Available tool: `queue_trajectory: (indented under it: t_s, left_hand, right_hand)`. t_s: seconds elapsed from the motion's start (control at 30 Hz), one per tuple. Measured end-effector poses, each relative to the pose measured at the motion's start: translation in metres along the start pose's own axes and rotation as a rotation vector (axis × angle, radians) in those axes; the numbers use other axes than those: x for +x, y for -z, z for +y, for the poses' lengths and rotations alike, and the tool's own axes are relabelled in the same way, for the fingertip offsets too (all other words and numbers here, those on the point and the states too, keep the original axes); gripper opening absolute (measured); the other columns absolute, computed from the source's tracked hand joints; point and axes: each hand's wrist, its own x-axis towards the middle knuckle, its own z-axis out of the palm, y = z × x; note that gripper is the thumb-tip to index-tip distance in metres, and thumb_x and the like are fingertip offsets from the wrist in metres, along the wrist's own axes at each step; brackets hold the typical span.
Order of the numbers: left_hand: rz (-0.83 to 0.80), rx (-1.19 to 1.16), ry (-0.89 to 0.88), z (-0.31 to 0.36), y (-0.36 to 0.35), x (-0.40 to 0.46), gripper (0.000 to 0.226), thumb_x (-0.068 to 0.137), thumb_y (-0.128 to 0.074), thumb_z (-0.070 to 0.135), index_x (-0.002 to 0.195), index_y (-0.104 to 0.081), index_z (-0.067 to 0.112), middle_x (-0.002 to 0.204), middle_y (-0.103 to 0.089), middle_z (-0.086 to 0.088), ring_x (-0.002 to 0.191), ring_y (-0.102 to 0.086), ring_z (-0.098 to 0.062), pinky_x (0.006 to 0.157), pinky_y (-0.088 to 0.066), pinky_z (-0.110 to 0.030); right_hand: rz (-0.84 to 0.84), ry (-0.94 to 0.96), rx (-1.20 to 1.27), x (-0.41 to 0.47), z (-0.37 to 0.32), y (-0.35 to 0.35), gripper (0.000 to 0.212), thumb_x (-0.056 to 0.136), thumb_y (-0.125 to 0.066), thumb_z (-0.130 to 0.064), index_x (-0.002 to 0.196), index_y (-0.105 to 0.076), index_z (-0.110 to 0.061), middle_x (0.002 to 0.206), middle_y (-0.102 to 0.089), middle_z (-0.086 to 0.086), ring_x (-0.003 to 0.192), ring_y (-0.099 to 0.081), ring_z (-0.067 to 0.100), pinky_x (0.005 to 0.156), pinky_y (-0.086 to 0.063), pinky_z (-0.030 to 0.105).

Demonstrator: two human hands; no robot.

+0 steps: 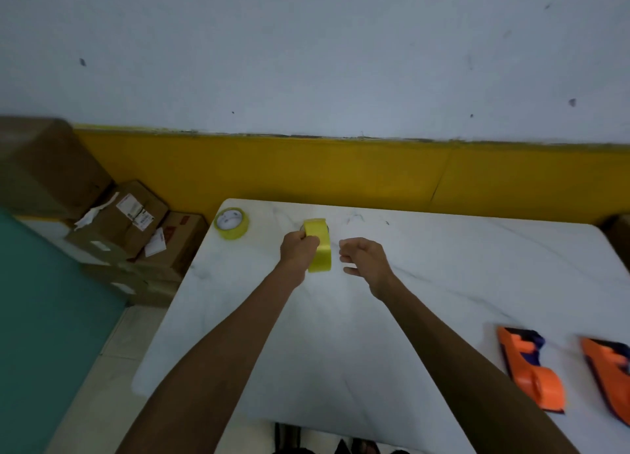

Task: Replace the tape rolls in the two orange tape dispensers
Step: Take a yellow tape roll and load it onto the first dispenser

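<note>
1. The left hand (300, 249) is gripping a yellow tape roll (317, 245), fingers wrapped over its near-left rim, and is holding it on edge above the white marble table (341, 334); whether the roll's lower edge is touching the top cannot be told.
2. The right hand (364, 257) is hovering just right of that held roll, apart from it, with fingers loosely curled and nothing in them.
3. A second yellow tape roll (231, 223) is lying flat, left of the held roll and slightly beyond it, near the table's far left corner.
4. Two orange tape dispensers are lying well to the right of the held roll and nearer the camera: the first dispenser (530, 368) is sitting fully on the table, and the second dispenser (610, 375) is being cut off by the picture's right edge. Both are blurred.
5. The table is showing faint grey veining and nothing is lying between the held roll and the dispensers.
6. Beyond the held roll, a pale grey wall (306, 61) with a yellow lower band (341, 174) is running across the room.
7. Left of the held roll, off the table, brown cardboard boxes (129, 221) with white labels are sitting stacked against the wall.
</note>
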Motion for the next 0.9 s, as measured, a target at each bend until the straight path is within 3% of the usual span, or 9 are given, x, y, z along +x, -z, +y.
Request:
queue_trajectory:
  t_s: [0.07, 0.13, 0.27, 0.4, 0.47, 0.67, 0.9]
  left_hand:
    - [-0.008, -0.05, 0.015, -0.002, -0.015, -0.025, 0.01, 0.078, -0.06, 0.018, 0.086, -0.062, 0.012, 0.099, -0.062, -0.016, 0.103, -0.063, -0.038, 0.093, -0.054, -0.054]
    - [-0.017, -0.065, 0.023, -0.002, -0.029, -0.051, 0.006, 0.083, -0.059, 0.014, 0.078, -0.06, 0.016, 0.1, -0.062, -0.016, 0.105, -0.062, -0.039, 0.092, -0.054, -0.056]
    - [-0.005, -0.084, 0.031, -0.003, -0.049, -0.092, 0.013, 0.087, -0.057, 0.011, 0.075, -0.058, 0.016, 0.1, -0.061, -0.016, 0.104, -0.062, -0.037, 0.092, -0.054, -0.054]
    - [-0.012, -0.059, 0.025, -0.009, -0.062, -0.112, 0.015, 0.087, -0.058, 0.011, 0.073, -0.056, 0.018, 0.101, -0.061, -0.017, 0.1, -0.06, -0.035, 0.092, -0.054, -0.054]
    - [-0.032, -0.046, 0.011, -0.014, -0.066, -0.121, 0.003, 0.085, -0.06, 0.014, 0.082, -0.061, 0.014, 0.108, -0.065, -0.02, 0.103, -0.063, -0.037, 0.089, -0.056, -0.054]
    - [-0.09, -0.042, 0.012, -0.025, -0.074, -0.151, 0.02, 0.086, -0.062, 0.016, 0.104, -0.064, 0.007, 0.113, -0.065, -0.019, 0.104, -0.064, -0.036, 0.087, -0.058, -0.049]
    - [-0.177, -0.046, -0.006, -0.044, -0.082, -0.194, 0.004, 0.087, -0.062, 0.013, 0.085, -0.063, 0.01, 0.111, -0.066, -0.023, 0.103, -0.066, -0.038, 0.085, -0.058, -0.048]
  right_hand:
    - [-0.036, 0.007, -0.013, -0.015, 0.003, 0.012, 0.026, 0.092, -0.062, -0.024, 0.109, -0.068, -0.006, 0.101, -0.069, 0.011, 0.095, -0.067, 0.025, 0.084, -0.057, 0.037]
    - [-0.065, 0.013, -0.031, -0.031, 0.006, 0.023, 0.027, 0.092, -0.062, -0.027, 0.111, -0.067, -0.008, 0.106, -0.07, 0.012, 0.099, -0.067, 0.026, 0.08, -0.056, 0.033]
    - [-0.07, 0.045, -0.042, -0.056, 0.01, 0.046, 0.028, 0.093, -0.062, -0.026, 0.112, -0.067, -0.007, 0.104, -0.068, 0.011, 0.094, -0.066, 0.025, 0.068, -0.052, 0.026]
    - [-0.061, 0.032, -0.012, -0.076, 0.018, 0.063, 0.019, 0.092, -0.063, -0.026, 0.104, -0.068, -0.012, 0.101, -0.068, 0.009, 0.093, -0.066, 0.024, 0.072, -0.054, 0.029]
    - [-0.053, 0.032, 0.017, -0.088, 0.022, 0.071, 0.017, 0.092, -0.063, -0.025, 0.101, -0.068, -0.013, 0.099, -0.069, 0.009, 0.092, -0.066, 0.024, 0.072, -0.054, 0.029]
    - [-0.015, 0.053, 0.014, -0.122, 0.032, 0.092, 0.019, 0.091, -0.063, -0.027, 0.101, -0.07, -0.012, 0.105, -0.071, 0.012, 0.098, -0.067, 0.027, 0.074, -0.054, 0.03]
    - [0.019, 0.06, 0.026, -0.172, 0.051, 0.116, 0.02, 0.089, -0.064, -0.024, 0.099, -0.071, -0.007, 0.094, -0.07, 0.009, 0.088, -0.067, 0.022, 0.084, -0.055, 0.036]
